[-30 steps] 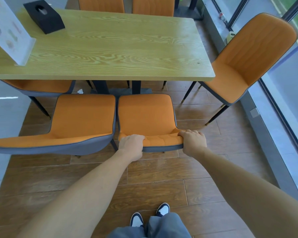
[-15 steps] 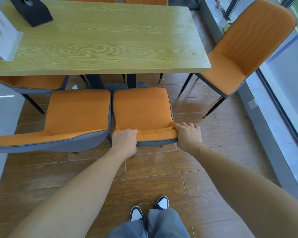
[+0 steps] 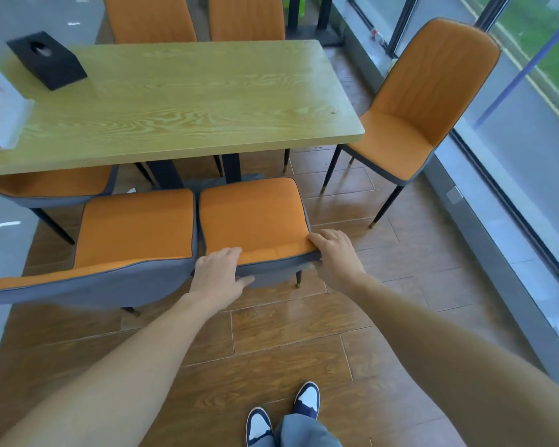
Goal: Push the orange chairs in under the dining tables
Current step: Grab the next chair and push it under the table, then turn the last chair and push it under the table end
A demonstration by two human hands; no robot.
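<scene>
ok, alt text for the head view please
Both bare hands, left hand and right hand, rest on the backrest top of an orange chair facing a wooden dining table. Another chair stands pulled out at the table's right end, by the window.

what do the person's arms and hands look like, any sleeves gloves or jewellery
Both forearms are bare as far as the view reaches, with no sleeves in sight. The left hand and right hand are bare too: no gloves, and no watch, bracelet or rings visible.
</scene>
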